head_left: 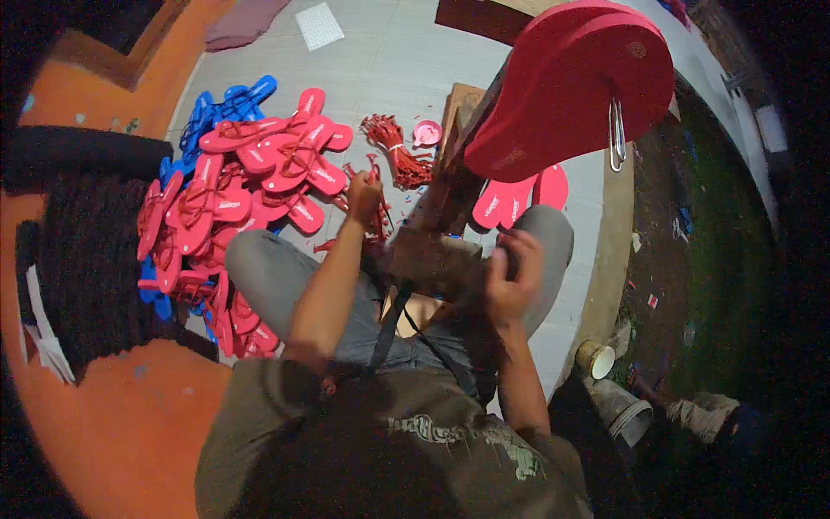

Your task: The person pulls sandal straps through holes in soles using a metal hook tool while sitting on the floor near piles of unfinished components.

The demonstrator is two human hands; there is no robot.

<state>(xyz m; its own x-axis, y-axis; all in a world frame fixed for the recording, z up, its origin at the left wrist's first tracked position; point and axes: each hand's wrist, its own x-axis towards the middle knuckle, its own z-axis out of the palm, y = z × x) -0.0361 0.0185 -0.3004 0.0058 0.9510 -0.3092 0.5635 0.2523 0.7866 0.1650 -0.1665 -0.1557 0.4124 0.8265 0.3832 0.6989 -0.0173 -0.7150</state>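
Grey tiled floor (389, 60) below, orange floor to the left. Left hand (365, 195) up and closed around thin red rubber straps (377, 177), just in front of the left knee. Right hand (510, 275) lower and nearer the body, curled on a brown wooden stand (437, 216). Bundle of red straps (396, 149) just past the left hand, pointing away. Big heap of pink-red rubber flip-flops (251, 173) further left. Stack of red foam soles (575, 82) high on the right.

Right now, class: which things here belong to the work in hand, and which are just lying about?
In hand:
left hand gripping red straps
right hand at the wooden stand
red soles hung above

Lying about:
blue flip-flops
tin can
purple cloth
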